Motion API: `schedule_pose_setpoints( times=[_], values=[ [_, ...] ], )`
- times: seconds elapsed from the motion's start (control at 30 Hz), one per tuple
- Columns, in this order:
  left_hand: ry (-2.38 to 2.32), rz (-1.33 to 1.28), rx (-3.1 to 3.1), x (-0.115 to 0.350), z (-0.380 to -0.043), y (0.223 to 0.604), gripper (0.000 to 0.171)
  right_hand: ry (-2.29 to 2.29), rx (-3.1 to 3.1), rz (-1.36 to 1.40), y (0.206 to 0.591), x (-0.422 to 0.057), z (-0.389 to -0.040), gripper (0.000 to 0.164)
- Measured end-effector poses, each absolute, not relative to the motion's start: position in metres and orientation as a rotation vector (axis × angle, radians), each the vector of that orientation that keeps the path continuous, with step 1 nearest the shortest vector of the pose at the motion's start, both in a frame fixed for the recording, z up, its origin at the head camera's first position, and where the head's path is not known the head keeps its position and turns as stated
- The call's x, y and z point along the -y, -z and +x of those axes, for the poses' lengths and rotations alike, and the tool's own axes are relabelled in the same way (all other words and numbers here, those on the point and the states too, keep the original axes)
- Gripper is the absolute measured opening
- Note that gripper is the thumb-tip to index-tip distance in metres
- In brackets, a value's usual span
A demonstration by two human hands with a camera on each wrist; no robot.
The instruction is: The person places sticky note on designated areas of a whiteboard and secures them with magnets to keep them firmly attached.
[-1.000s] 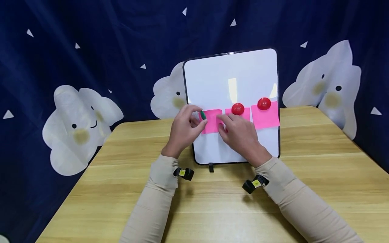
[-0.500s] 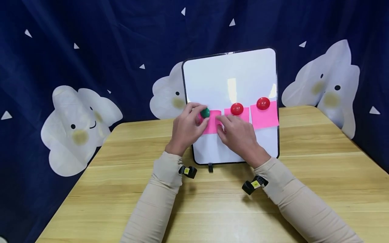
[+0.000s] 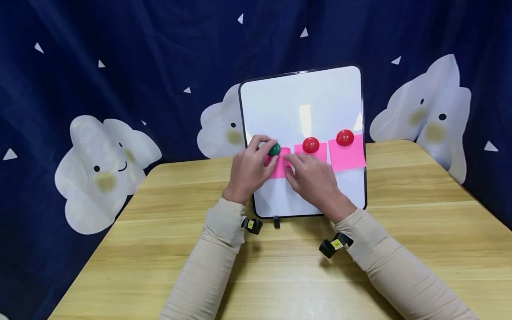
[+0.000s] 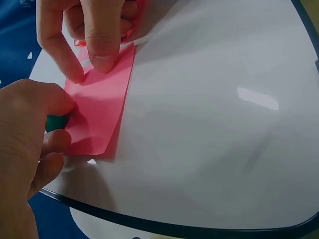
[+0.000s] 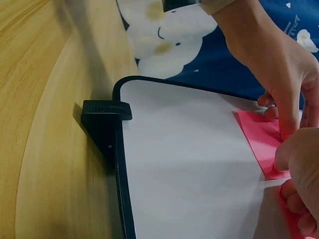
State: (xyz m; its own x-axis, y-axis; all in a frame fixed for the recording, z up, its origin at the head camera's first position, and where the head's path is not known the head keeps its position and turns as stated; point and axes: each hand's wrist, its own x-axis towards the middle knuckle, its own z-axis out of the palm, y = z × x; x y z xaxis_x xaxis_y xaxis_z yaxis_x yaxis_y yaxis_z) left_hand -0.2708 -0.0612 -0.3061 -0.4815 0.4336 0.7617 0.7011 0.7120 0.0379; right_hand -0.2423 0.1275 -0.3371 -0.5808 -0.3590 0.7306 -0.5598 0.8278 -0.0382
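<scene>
Between thumb and fingers, my left hand (image 3: 250, 171) pinches a round green magnet (image 3: 274, 149) at the upper left of a pink sticky note (image 3: 278, 173). That note lies against a white magnetic board (image 3: 276, 106). At its right edge, the thumb and index finger of my right hand (image 3: 316, 182) hold the same note. In the left wrist view the green magnet (image 4: 56, 122) is mostly hidden behind the left fingers, and the note's lower edge stands slightly off the board. Two more pink notes sit to the right, with red magnets (image 3: 310, 145) at their tops.
The board leans back on a wooden table (image 3: 180, 200), its lower edge in a black foot (image 3: 277, 222). Behind hangs a dark blue curtain (image 3: 160, 53) with cloud faces. Black wrist cameras (image 3: 252, 225) hang under both sleeves.
My left hand has moved right with the green magnet, which has turned from edge-on to show its round face over the note. My right hand stays at the note's edge.
</scene>
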Motion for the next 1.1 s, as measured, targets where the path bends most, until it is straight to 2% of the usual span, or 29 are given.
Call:
schedule_pose_setpoints(
  times=[0.9, 1.1],
  values=[
    [0.400, -0.834, 2.158, 0.0579, -0.2709, 0.3078, 0.036, -0.327, 2.246, 0.664, 0.3384, -0.1246, -0.2429, 0.047],
    [0.431, -0.829, 2.152, 0.0657, -0.2686, 0.3142, 0.036, -0.367, 2.221, 0.693, 0.3394, -0.1268, -0.2393, 0.042]
  ],
)
